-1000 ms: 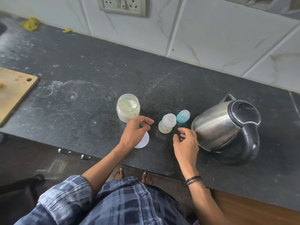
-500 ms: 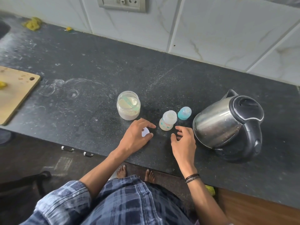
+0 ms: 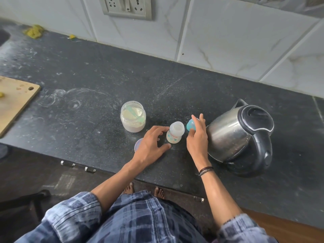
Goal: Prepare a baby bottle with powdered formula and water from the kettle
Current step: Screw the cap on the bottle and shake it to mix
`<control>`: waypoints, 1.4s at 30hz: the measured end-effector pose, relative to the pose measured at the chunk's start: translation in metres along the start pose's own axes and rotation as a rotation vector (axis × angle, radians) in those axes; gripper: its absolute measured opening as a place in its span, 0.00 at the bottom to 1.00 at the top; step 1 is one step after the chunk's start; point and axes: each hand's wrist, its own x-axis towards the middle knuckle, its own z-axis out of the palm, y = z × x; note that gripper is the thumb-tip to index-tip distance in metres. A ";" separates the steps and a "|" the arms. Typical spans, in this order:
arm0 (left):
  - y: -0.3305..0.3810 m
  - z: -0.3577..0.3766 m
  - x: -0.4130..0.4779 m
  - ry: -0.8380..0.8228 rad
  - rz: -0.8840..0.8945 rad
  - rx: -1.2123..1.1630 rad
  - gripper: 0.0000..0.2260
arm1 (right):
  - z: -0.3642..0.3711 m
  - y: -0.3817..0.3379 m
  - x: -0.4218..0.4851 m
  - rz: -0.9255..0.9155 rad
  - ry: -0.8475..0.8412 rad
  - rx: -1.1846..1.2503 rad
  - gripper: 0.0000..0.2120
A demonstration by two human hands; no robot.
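Observation:
A small open baby bottle (image 3: 175, 132) stands on the black counter (image 3: 87, 120). My left hand (image 3: 151, 144) rests spread on the counter just left of it, index finger and thumb reaching toward the bottle, and covers most of a white jar lid (image 3: 137, 144). My right hand (image 3: 197, 135) grips the teal bottle cap (image 3: 190, 124) right of the bottle. An open jar of formula powder (image 3: 133, 116) with a green scoop inside stands further left. A steel kettle (image 3: 245, 135) with a black lid and handle stands to the right.
A wooden cutting board (image 3: 14, 100) lies at the counter's left edge. A wall socket plate (image 3: 128, 7) sits on the tiled wall behind. Yellow scraps (image 3: 34, 31) lie at the back left. Bare feet and drawer handles show below the counter edge.
My right hand moved forward and took hold of the teal cap. My left hand slid right off the white lid toward the bottle.

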 end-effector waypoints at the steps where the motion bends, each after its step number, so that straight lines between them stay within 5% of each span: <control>1: 0.001 0.001 0.001 0.006 -0.002 0.000 0.25 | -0.001 0.000 0.003 0.007 -0.017 -0.007 0.27; 7: 0.002 0.004 0.007 0.042 -0.028 -0.030 0.28 | -0.003 -0.003 -0.001 0.007 -0.042 -0.077 0.27; 12: -0.001 0.009 0.015 0.036 -0.061 -0.071 0.31 | -0.014 -0.002 -0.041 -0.093 0.120 0.033 0.19; 15: -0.004 0.013 0.019 0.029 -0.074 -0.119 0.33 | -0.030 0.009 -0.072 -0.178 0.324 0.086 0.08; 19: -0.006 0.018 0.024 0.016 -0.081 -0.179 0.34 | -0.069 0.032 -0.109 -0.439 0.752 0.101 0.06; 22: -0.008 0.021 0.026 0.006 -0.083 -0.211 0.33 | -0.097 0.045 -0.116 -0.355 0.927 0.072 0.08; 26: -0.011 0.024 0.028 -0.001 -0.100 -0.252 0.31 | -0.106 0.058 -0.109 -0.173 0.833 0.214 0.20; 33: -0.011 0.026 0.031 -0.021 -0.082 -0.251 0.27 | -0.117 0.070 -0.101 -0.079 0.702 0.339 0.21; 42: -0.016 0.025 0.033 -0.025 -0.072 -0.229 0.25 | -0.105 0.066 -0.112 -0.110 0.864 0.187 0.23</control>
